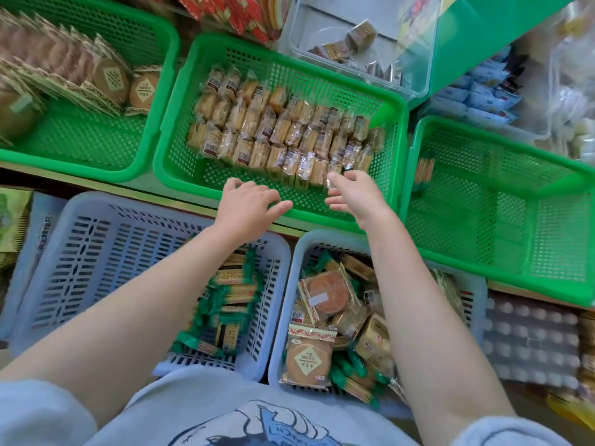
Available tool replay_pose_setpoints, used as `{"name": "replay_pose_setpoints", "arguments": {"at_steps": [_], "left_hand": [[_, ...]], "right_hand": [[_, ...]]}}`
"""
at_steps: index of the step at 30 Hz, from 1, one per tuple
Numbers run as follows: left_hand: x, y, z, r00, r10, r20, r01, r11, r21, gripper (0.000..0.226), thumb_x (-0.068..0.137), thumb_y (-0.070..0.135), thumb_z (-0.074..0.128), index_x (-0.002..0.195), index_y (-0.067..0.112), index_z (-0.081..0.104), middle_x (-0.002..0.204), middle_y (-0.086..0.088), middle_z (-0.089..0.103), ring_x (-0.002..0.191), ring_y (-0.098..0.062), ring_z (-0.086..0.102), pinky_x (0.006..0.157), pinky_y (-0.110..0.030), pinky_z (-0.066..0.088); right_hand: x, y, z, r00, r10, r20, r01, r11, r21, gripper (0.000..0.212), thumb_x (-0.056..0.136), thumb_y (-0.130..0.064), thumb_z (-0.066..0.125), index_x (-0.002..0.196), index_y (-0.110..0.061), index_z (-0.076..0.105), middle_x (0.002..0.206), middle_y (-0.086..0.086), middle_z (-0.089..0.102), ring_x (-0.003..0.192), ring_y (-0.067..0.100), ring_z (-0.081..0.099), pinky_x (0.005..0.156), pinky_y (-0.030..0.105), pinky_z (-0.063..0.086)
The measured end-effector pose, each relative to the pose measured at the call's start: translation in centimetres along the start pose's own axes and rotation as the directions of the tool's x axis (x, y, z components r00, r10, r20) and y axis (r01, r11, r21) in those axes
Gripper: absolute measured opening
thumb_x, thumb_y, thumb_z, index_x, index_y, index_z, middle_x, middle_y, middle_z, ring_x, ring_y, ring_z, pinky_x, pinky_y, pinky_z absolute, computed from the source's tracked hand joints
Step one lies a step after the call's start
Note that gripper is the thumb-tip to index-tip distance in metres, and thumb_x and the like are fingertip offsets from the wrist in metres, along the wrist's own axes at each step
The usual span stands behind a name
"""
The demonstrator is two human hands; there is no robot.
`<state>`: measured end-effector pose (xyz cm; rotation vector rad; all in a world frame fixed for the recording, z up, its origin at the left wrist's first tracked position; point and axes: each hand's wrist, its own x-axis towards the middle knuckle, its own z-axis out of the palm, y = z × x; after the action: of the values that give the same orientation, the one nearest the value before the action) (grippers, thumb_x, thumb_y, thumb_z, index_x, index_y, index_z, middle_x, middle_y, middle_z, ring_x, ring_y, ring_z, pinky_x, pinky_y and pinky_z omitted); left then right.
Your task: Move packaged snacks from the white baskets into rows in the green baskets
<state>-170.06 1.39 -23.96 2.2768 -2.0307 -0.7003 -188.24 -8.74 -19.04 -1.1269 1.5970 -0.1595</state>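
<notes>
The middle green basket (180, 169) holds clear-wrapped biscuit packs (277, 136) standing in three rows. My left hand (248, 204) hovers over its near rim, fingers spread, holding nothing. My right hand (354, 194) reaches to the right end of the nearest row, thumb and fingers apart, fingertips touching a clear pack (335, 175); a grip is not clear. Below, the left white basket (96, 252) holds green-wrapped cracker packs (228, 304). The right white basket (289, 317) holds round cakes (309, 358) and mixed packs.
The left green basket (154, 75) holds rows of round cakes. The right green basket (502, 220) has one pack at its left wall. A clear bin (415, 88) with a few snacks stands behind. An egg tray (531, 336) lies at right.
</notes>
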Motion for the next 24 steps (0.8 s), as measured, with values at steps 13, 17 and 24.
{"name": "replay_pose_setpoints", "arguments": {"at_steps": [13, 17, 24], "left_hand": [[-11.2, 4.8, 1.2, 0.973, 0.075, 0.217, 0.051, 0.851, -0.522, 0.026, 0.101, 0.038, 0.054, 0.113, 0.022, 0.07, 0.099, 0.01, 0.068, 0.095, -0.01, 0.065, 0.082, -0.031, 0.052], [-13.3, 5.7, 2.2, 0.957, 0.059, 0.283, 0.109, 0.834, -0.541, 0.025, 0.1, 0.041, 0.055, 0.112, 0.024, 0.071, 0.098, 0.013, 0.071, 0.087, -0.002, 0.066, 0.086, -0.036, 0.057], [-14.1, 7.2, 1.9, 0.982, 0.055, 0.183, 0.054, 0.839, -0.542, 0.05, 0.093, 0.044, 0.065, 0.139, 0.029, 0.051, 0.13, 0.014, 0.051, 0.116, -0.006, 0.052, 0.095, -0.027, 0.042]], "right_hand": [[-10.0, 16.1, 1.9, 0.997, 0.001, -0.082, -0.064, 0.63, -0.774, 0.068, 0.09, -0.047, 0.07, 0.14, -0.01, 0.041, 0.143, 0.012, 0.046, 0.134, 0.032, 0.041, 0.108, 0.047, 0.038], [-10.0, 17.4, 2.2, 0.984, -0.071, -0.163, -0.058, 0.742, -0.668, 0.061, 0.088, -0.044, 0.073, 0.132, -0.008, 0.051, 0.141, 0.013, 0.047, 0.134, 0.032, 0.039, 0.112, 0.045, 0.032], [-14.7, 15.9, -1.5, 0.976, -0.168, -0.138, 0.151, 0.98, -0.126, 0.029, 0.087, -0.03, 0.073, 0.106, -0.015, 0.056, 0.101, 0.002, 0.066, 0.088, 0.025, 0.066, 0.074, 0.042, 0.056]]}}
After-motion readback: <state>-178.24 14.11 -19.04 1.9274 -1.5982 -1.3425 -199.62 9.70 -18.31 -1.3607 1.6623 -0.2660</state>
